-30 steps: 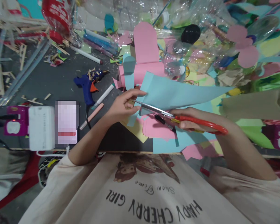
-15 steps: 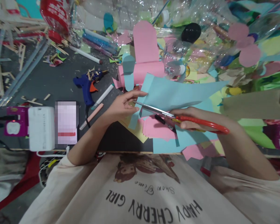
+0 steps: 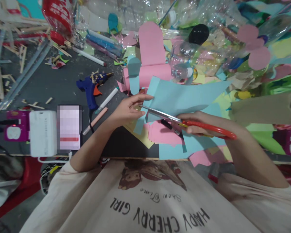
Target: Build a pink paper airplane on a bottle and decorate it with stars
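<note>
A light-blue sheet of paper point(image 3: 184, 94) is raised at a slant, its left edge at my left hand point(image 3: 128, 110). My index finger lies over that edge while the thumb stays lower, a gap between them; what is under the paper is hidden. My right hand point(image 3: 196, 121) grips scissors point(image 3: 210, 127) with red and yellow handles. Their blades look nearly closed, cross the sheet's lower left part and point at the gap between my left thumb and index finger. Beneath lie pink paper pieces point(image 3: 163, 134), a black pen-like object point(image 3: 168, 126) and more light-blue paper point(image 3: 196, 142).
To the left are a blue glue gun point(image 3: 89, 87), markers point(image 3: 108, 100), a phone point(image 3: 69, 127) and a white charger point(image 3: 43, 134). A pink paper-covered shape point(image 3: 151, 48) stands behind the sheet. Plastic bottles and paper scraps fill the back, with wood sticks point(image 3: 23, 58) at far left.
The sheet's far right tip has shifted left and bent slightly. The scissor handles have moved a little to the left. My left hand has stayed nearly still.
</note>
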